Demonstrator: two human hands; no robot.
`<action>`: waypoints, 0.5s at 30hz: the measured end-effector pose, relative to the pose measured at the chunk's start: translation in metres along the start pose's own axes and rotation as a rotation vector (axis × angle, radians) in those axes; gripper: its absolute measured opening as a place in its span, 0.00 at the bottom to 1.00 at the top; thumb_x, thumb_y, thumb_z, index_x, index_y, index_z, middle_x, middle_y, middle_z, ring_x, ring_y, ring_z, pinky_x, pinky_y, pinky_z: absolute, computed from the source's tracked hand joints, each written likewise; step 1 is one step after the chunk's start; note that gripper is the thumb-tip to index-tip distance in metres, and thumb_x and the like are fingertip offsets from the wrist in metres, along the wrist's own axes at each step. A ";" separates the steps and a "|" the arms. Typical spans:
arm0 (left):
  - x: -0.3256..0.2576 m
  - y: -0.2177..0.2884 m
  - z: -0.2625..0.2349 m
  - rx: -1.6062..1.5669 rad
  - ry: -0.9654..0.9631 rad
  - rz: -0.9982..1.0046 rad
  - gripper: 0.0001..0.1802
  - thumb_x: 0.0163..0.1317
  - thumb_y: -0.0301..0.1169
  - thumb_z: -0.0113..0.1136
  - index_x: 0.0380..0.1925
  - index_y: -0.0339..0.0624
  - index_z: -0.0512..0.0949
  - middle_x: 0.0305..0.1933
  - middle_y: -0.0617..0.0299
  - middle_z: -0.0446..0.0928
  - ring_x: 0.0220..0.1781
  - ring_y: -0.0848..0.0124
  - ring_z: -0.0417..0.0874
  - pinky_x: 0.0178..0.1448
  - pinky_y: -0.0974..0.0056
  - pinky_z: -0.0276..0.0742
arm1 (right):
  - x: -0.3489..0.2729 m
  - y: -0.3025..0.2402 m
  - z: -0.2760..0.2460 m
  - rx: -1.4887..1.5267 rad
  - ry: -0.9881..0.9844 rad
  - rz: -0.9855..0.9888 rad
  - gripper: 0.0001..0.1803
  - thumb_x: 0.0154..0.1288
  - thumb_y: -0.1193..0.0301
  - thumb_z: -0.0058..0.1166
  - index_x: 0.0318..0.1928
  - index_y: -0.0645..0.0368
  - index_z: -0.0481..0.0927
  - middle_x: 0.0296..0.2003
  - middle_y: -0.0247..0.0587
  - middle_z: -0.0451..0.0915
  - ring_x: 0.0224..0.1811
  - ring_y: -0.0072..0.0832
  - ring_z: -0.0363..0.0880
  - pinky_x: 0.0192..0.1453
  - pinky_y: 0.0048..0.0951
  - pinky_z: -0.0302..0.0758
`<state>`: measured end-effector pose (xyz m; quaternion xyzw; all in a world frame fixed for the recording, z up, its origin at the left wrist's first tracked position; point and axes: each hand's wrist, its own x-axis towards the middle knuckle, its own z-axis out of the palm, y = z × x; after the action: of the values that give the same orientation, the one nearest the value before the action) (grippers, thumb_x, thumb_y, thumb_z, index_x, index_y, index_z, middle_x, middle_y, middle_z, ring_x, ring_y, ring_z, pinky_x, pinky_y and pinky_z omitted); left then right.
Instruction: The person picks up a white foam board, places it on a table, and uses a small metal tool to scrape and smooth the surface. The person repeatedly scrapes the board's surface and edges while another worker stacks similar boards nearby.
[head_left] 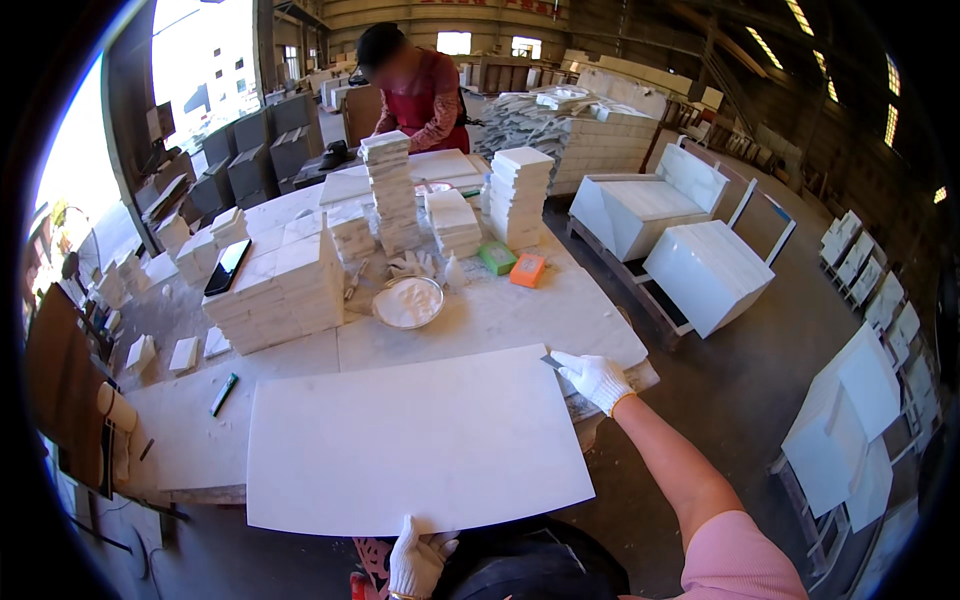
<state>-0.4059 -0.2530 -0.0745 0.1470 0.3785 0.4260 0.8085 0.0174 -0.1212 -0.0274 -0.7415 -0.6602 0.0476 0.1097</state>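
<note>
A large, smooth white slab point(420, 440) lies on the near part of the worktable, its near edge reaching past the table. My left hand point(415, 560), in a white knitted glove, grips that near edge with the thumb on top; the other fingers are partly below. At the slab's far right corner, my gloved right hand point(597, 383) pinches a small grey flat blade point(551, 361), which looks like a scraper. The blade's tip touches or nearly touches the slab's edge. Beyond the slab stands a metal bowl point(408, 303) of white powder or paste.
Stacked white stone tiles point(275, 300) carry a black phone point(228, 267). Taller tile stacks point(518, 200) rise behind an orange box point(527, 270) and a green box point(497, 258). A green cutter point(224, 395) lies left. Across the table a person point(425, 100) works. White blocks point(710, 275) stand right.
</note>
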 end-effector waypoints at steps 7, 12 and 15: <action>-0.001 0.001 -0.001 -0.023 -0.005 0.008 0.29 0.73 0.55 0.47 0.59 0.44 0.72 0.57 0.56 0.79 0.57 0.53 0.80 0.49 0.55 0.79 | 0.001 -0.019 -0.006 -0.051 0.022 -0.026 0.20 0.75 0.48 0.36 0.61 0.21 0.75 0.40 0.47 0.84 0.39 0.49 0.83 0.44 0.49 0.78; -0.001 0.000 -0.003 -0.029 -0.004 0.000 0.28 0.73 0.55 0.47 0.59 0.44 0.72 0.56 0.56 0.79 0.57 0.53 0.80 0.49 0.55 0.79 | -0.004 -0.023 -0.008 -0.067 0.018 -0.040 0.19 0.75 0.52 0.37 0.60 0.23 0.76 0.38 0.47 0.84 0.37 0.48 0.83 0.43 0.49 0.78; -0.003 0.002 -0.001 -0.028 0.015 -0.004 0.29 0.73 0.55 0.46 0.60 0.44 0.71 0.57 0.56 0.78 0.57 0.53 0.80 0.49 0.55 0.79 | -0.009 -0.030 -0.007 -0.072 0.032 -0.048 0.18 0.74 0.55 0.41 0.60 0.26 0.77 0.35 0.46 0.84 0.35 0.47 0.83 0.41 0.48 0.78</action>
<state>-0.4087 -0.2544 -0.0725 0.1320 0.3787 0.4307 0.8085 -0.0110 -0.1274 -0.0144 -0.7296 -0.6772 0.0095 0.0946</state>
